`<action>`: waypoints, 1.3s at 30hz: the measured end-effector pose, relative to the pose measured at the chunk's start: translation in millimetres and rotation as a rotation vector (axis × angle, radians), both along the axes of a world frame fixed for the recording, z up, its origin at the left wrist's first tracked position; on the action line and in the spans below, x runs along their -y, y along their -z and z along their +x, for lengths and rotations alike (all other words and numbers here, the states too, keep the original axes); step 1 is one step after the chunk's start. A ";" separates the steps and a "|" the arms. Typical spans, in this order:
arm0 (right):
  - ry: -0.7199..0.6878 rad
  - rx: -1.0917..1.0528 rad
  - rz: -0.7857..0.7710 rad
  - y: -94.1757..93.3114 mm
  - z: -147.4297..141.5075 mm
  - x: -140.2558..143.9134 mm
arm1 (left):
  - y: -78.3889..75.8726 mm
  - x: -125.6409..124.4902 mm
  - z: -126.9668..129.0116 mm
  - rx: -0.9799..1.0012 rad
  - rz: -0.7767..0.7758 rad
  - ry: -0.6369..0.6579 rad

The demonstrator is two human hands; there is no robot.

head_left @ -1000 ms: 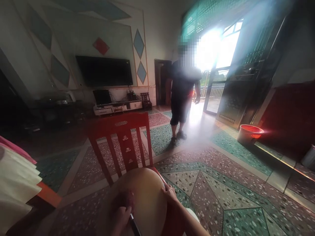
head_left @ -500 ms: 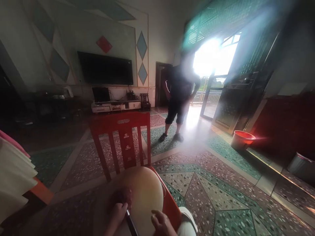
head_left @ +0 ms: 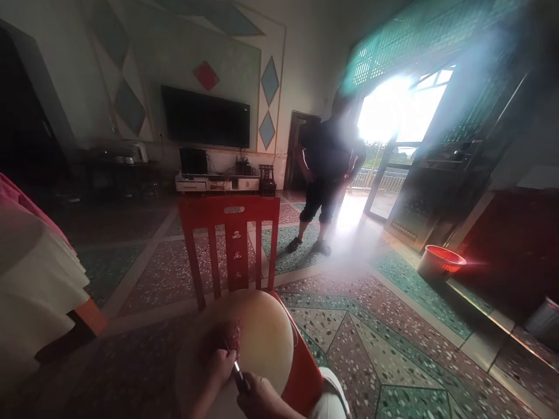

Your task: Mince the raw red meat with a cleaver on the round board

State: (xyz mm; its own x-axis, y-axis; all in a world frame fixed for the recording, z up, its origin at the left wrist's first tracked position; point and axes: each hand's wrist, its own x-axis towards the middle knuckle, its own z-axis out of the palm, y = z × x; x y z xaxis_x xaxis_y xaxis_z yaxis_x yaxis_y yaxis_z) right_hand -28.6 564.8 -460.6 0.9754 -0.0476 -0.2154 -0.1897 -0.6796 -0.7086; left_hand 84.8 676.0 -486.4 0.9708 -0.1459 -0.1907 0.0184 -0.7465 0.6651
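Observation:
A round pale wooden chopping board (head_left: 262,331) lies on the seat of a red wooden chair (head_left: 231,224). A reddish piece of meat (head_left: 233,334) sits on the board. My left hand (head_left: 218,368) is closed just below the meat, around a knife (head_left: 238,377) whose thin blade points up at it. At the frame's bottom edge my right hand (head_left: 262,402) meets the knife's dark handle; most of that hand is cut off.
Another person (head_left: 325,174) stands on the patterned floor beyond the chair, before a bright open door. A red basin (head_left: 439,263) and a grey bin (head_left: 544,320) stand right. Pale cloth (head_left: 35,285) hangs left; a TV (head_left: 205,119) hangs on the far wall.
My right hand left the board's right edge and came down to the knife handle by my left hand. The other person stepped left; the view shifted a little.

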 end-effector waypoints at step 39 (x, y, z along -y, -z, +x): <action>-0.127 -0.079 -0.120 -9.2 29.9 66.9 | 50.4 -63.7 -132.8 0.629 0.031 0.446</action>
